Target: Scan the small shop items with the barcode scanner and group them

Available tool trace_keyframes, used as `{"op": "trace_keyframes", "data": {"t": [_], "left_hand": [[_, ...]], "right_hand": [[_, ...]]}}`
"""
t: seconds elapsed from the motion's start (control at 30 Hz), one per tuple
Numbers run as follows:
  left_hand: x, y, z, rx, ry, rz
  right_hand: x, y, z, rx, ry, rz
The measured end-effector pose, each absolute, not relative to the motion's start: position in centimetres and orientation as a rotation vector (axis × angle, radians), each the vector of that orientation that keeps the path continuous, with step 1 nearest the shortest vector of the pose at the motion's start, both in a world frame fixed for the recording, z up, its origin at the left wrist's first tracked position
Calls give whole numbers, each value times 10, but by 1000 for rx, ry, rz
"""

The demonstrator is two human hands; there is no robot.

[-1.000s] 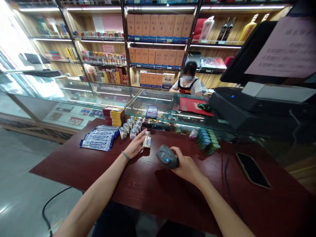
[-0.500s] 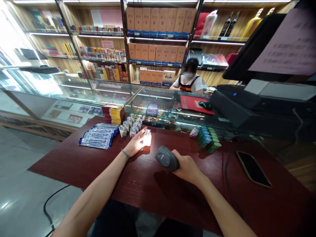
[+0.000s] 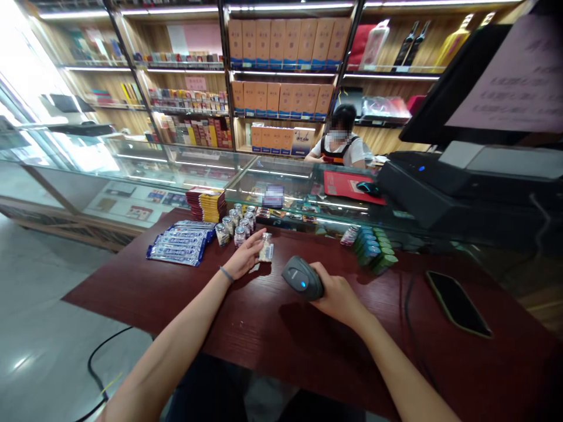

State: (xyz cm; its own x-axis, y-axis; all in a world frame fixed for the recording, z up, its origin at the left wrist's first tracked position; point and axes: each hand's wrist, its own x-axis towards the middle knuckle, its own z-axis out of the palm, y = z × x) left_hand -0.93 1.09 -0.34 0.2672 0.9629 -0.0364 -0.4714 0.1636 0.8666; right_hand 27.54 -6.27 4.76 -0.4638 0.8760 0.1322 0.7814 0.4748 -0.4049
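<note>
My left hand (image 3: 244, 258) has its fingers around the left side of a small clear bottle (image 3: 266, 248) with pale contents and a label. The bottle stands upright on the dark red table. A dark grey handheld barcode scanner (image 3: 301, 278) is gripped in my right hand (image 3: 335, 293), its head pointing left toward the bottle and a blue light showing on top. Several similar small bottles (image 3: 240, 234) with silvery caps stand grouped just beyond my left hand. Left of them lie blue-and-white packets (image 3: 178, 249), overlapping, with a stack of red and yellow packs (image 3: 211, 205) behind.
Green and blue cylindrical packs (image 3: 373, 249) stand at the right, beside another small bottle (image 3: 349, 235). A phone (image 3: 458, 303) lies near the right edge. Behind the table runs a glass counter (image 3: 281, 170), with a monitor (image 3: 453, 76) above and a seated person (image 3: 338, 143) beyond.
The bright scanner light on the small bottle has gone out, and a blue light now shows on the scanner. The view has shifted slightly; both hands keep nearly the same places.
</note>
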Motion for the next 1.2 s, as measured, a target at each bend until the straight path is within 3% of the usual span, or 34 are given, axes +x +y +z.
{"op": "trace_keyframes", "data": {"t": [0.4,0.57,0.87,1.2], "left_hand": [[-24,-1,25,1874,1060,934],[-56,-26,33,1824,1280,1049],[-97,-39,3,1578,1715,1506],[-100,-22,0,1855,1982,1419]], "right_hand": [[282,-58,46,-1439,-2313,402],[282,-57,45,-1506,-2334,376],[283,-55,40,-1484,-2333,437],[283,-53,38,-1513,-2326,383]]}}
